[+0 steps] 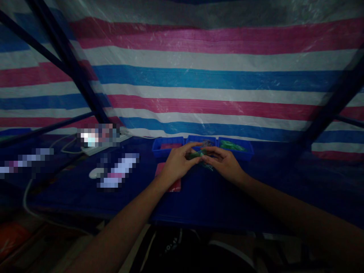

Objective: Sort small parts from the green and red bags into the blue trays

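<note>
My left hand point(178, 163) and my right hand point(224, 162) meet over the dark blue table point(216, 197), fingers pinched together around a small green piece point(198, 154) held between them. Both hands hover just in front of three blue bins. The left bin point(167, 147) holds red items, the middle bin point(200, 139) sits partly hidden behind my fingers, and the right bin point(236, 147) holds green pieces. A red flat pad point(174, 185) lies on the table under my left wrist.
A white power strip point(93, 148) with cables lies at the left back, with a small white round object point(93, 173) in front of it. A striped tarp point(199, 76) hangs close behind the table. Dark metal poles point(65, 60) cross at left and right.
</note>
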`<state>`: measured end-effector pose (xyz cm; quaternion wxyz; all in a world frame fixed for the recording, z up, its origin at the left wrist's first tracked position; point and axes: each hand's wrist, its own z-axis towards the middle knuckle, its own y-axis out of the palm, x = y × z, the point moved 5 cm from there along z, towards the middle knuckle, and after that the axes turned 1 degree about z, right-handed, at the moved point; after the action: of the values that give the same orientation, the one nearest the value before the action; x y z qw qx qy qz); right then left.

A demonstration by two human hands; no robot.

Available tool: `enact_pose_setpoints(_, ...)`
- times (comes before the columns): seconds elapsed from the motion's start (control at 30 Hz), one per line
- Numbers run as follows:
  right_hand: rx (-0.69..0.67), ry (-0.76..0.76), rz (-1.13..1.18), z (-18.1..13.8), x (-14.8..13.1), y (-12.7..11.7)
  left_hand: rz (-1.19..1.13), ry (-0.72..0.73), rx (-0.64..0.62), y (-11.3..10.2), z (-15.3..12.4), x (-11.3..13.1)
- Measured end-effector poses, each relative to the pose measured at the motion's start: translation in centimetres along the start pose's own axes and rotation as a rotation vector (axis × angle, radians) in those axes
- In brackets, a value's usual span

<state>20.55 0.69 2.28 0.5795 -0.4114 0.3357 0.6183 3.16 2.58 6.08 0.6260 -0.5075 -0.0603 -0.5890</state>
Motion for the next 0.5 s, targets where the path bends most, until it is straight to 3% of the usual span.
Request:
enact_pose_setpoints(0.13, 0.076, 0.008, -0.083, 0.24, -0.26, -0.67, -0.025, 0.010, 0.018, 0.09, -0.05, 0.24)
enact_pose_setpoints(0.23, 0.133, 0.059, -0.016, 0.31, 0.02, -0.99, -0.009, 0.003, 0.034, 0.00, -0.05, 0.30)
enact_pose_setpoints(0.5, 0.051, 0.103, 0.062, 0.12, 0.50, -0.30, 0.023, -0.017, 0.001, 0.07, -0.07, -0.03)
